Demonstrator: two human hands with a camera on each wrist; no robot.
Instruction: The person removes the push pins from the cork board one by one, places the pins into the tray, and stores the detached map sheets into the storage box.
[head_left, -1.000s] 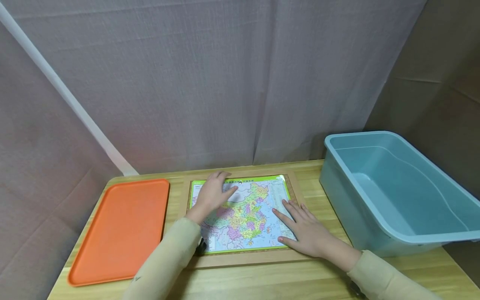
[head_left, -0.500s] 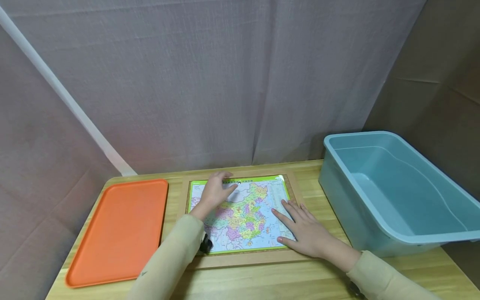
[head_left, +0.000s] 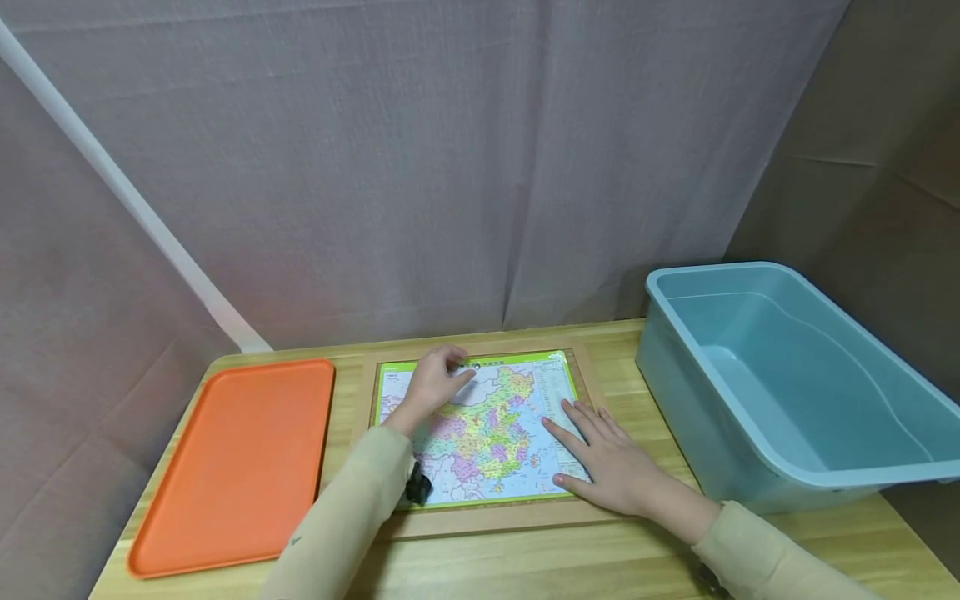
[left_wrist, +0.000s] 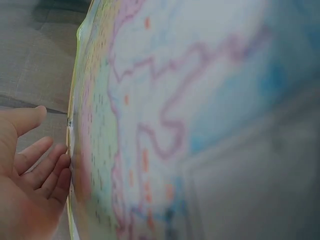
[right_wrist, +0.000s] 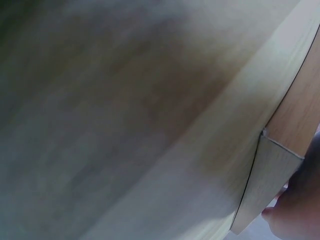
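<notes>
Wood-framed and printed in bright colours, the map puzzle board [head_left: 480, 433] lies flat on the counter [head_left: 600, 558], and I take it as my landmark; an orange tray [head_left: 232, 467] sits just to its left and a blue tub [head_left: 787, 383] to its right, both apart from it. My left hand [head_left: 433, 385] rests on the board's far upper part; its fingers curl down over the map near the green top border, and the left wrist view shows them [left_wrist: 47, 172] loosely bent against the map's edge [left_wrist: 75, 150]; I cannot tell whether this grip has pinched a piece or only presses. My right hand [head_left: 607, 458] lies flat with straight, spread fingers on the board's right side, holding nothing, only pressing the board down; the right wrist view is too blurred to add more.

What could go wrong, as I judge it: if the left fingertips lever at a thin piece edge, the piece may bend or neighbours may lift with it; if the right hand eases its pressure, the whole board could slide toward the tray.

Against the picture from a second ago, the left forearm has swung a little to the right and the dark wrist device now shows nearer the board's lower edge; the right hand lies where it did.
</notes>
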